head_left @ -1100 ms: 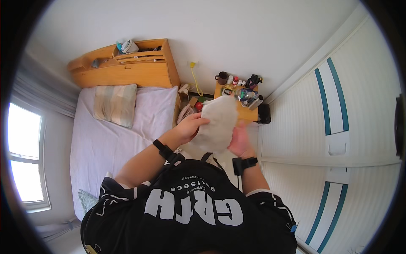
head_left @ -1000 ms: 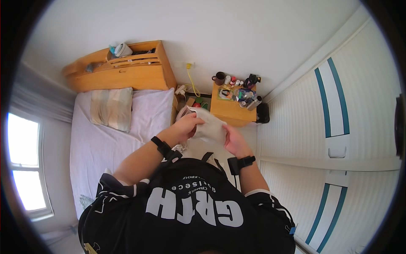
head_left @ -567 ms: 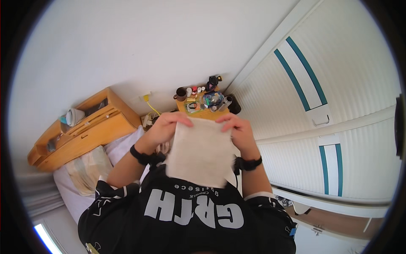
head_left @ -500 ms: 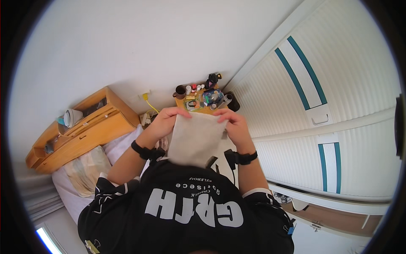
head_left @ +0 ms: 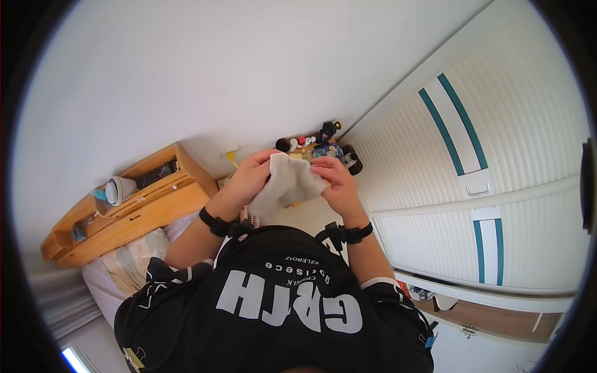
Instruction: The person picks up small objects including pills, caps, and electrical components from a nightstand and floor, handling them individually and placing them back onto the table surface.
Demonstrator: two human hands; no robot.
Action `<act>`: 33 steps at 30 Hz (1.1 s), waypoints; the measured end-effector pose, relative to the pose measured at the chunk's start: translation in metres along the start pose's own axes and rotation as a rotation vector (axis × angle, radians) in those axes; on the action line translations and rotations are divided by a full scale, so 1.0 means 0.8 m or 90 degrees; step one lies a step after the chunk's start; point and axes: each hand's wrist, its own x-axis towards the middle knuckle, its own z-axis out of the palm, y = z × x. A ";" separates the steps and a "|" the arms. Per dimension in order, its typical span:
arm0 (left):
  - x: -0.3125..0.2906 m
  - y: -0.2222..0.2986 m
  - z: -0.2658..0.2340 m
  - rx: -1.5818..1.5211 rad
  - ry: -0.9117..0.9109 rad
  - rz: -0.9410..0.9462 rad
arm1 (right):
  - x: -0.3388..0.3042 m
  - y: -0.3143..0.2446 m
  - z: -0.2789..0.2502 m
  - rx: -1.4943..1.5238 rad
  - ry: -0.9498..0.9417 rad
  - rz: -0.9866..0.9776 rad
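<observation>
A light grey-beige cloth [head_left: 281, 186] hangs between my two hands, bunched and creased, its lower part drooping in front of my chest. My left hand [head_left: 250, 177] grips its upper left edge, fingers partly hidden behind the fabric. On the other side, my right hand [head_left: 339, 185] pinches the right part of the cloth between thumb and fingers. Each wrist wears a black strap.
Beyond my hands a small wooden table [head_left: 305, 149] carries a dark mug [head_left: 283, 145], several small bottles and a black item [head_left: 328, 132]. A wooden headboard [head_left: 134, 211] and bed stand left. White wardrobe doors [head_left: 423, 161] line the right.
The cloth was spread flat between both hands; now it is gathered and folded, with my hands closer together. The view has shifted, so the room appears moved slightly rightward.
</observation>
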 end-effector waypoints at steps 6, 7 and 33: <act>-0.008 0.028 -0.025 0.039 0.077 -0.025 | 0.036 0.023 0.009 0.409 0.125 0.199; -0.012 0.036 -0.022 0.028 0.077 -0.032 | 0.044 0.018 0.016 0.449 0.139 0.265; -0.139 -0.004 -0.234 -0.250 0.455 0.076 | 0.190 0.064 0.305 0.353 -0.281 0.502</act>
